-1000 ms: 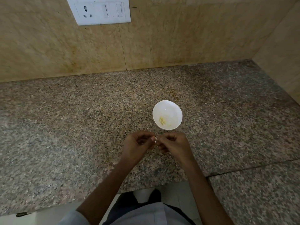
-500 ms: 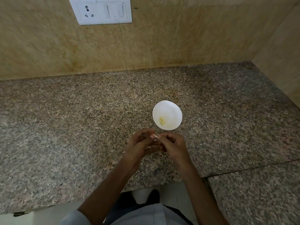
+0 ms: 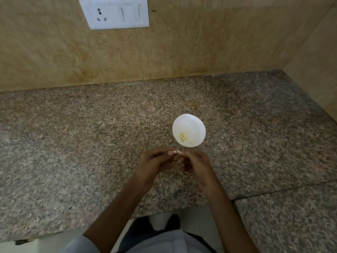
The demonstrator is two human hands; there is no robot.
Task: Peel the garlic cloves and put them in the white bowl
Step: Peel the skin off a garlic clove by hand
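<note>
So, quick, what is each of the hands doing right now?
Left hand: fingers curled, pinching a small clove.
Right hand: fingers curled, pinching the same clove at its other end.

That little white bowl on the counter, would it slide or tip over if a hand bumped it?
Probably slides easily: the white bowl looks small and glossy, on a polished-looking granite counter. Likely light, holding only a few peeled garlic pieces. Its rounded sides suggest a narrow base, so a rim knock might tip it.
</note>
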